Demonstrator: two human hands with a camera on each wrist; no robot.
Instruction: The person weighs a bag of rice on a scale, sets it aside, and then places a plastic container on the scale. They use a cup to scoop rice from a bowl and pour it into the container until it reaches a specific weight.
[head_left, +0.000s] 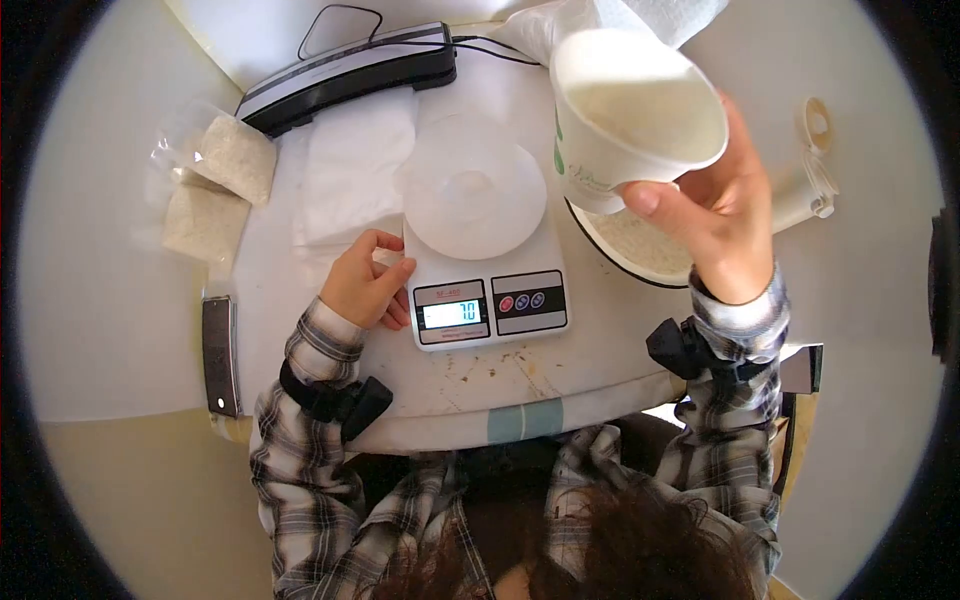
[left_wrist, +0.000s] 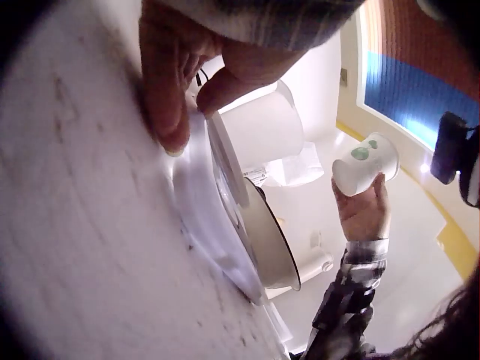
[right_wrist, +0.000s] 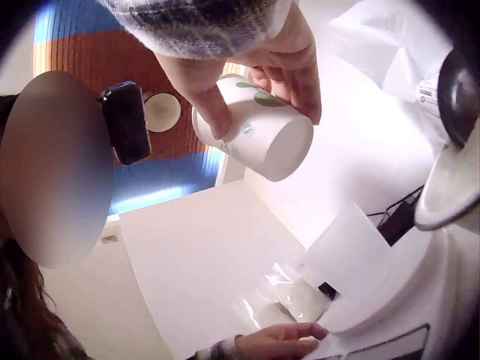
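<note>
Cup (head_left: 635, 120): our right hand (head_left: 728, 215) grips its wall; likely light, crushable, best held gently there.
Scale (head_left: 489, 300): beside our left hand (head_left: 368, 280), fingers loosely bent, holding nothing.

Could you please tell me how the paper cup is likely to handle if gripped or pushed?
The paper cup probably dents easily, given its thin-looking wall; its round, tapered body would likely roll if laid sideways.
</note>
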